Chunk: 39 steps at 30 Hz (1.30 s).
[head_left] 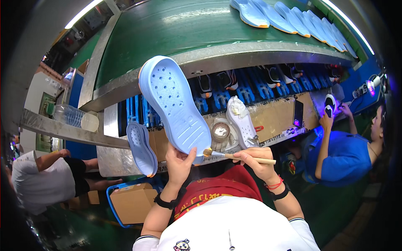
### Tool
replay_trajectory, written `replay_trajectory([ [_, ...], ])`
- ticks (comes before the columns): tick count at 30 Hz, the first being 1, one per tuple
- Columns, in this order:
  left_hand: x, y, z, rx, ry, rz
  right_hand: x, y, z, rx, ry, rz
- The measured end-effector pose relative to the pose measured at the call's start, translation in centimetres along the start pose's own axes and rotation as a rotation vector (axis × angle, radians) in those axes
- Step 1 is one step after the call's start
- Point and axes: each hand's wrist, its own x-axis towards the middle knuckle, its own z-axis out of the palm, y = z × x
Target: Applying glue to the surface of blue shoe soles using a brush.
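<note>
A light blue shoe sole [173, 104] with a perforated inner face stands tilted up before me. My left hand [179, 166] grips it by its lower end, thumb on the near side. In my right hand [257, 164] is a paintbrush [230, 156] with a wooden handle, held between thumb and fingers. Its bristle tip meets the sole's lower right edge. A second blue sole [141, 148] rests at the bench edge on the left. Behind the brush sit a small round pot [220, 131] of white stuff and a pale sole [246, 127] topped with a crumpled white wad.
A green conveyor belt [142, 37] with a metal rail runs across the back, several blue soles [289, 21] lying at its far right. Shoes stand on a lower blue rack [259, 81]. A person in blue [343, 152] holds a shoe at right. A bottle [75, 117] lies left.
</note>
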Motion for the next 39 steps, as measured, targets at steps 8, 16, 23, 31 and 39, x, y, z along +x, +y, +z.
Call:
replay_trajectory([
  [8, 0.1, 0.5, 0.2, 0.011, -0.017, 0.002, 0.5, -0.9, -0.3, -0.048, -0.003, -0.091],
  [16, 0.1, 0.9, 0.1, 0.005, -0.034, -0.009, 0.7, -1.1, -1.0, -0.117, -0.083, -0.117],
  [23, -0.2, 1.1, 0.1, 0.025, -0.059, -0.017, 0.7, -1.3, -1.5, -0.104, -0.046, -0.109],
  [31, -0.2, 1.3, -0.1, 0.042, -0.070, -0.022, 1.3, -1.4, -2.1, -0.158, -0.077, -0.163],
  [39, 0.0, 1.1, 0.2, 0.033, -0.051, -0.015, 1.1, -1.4, -1.1, -0.160, -0.099, -0.225],
])
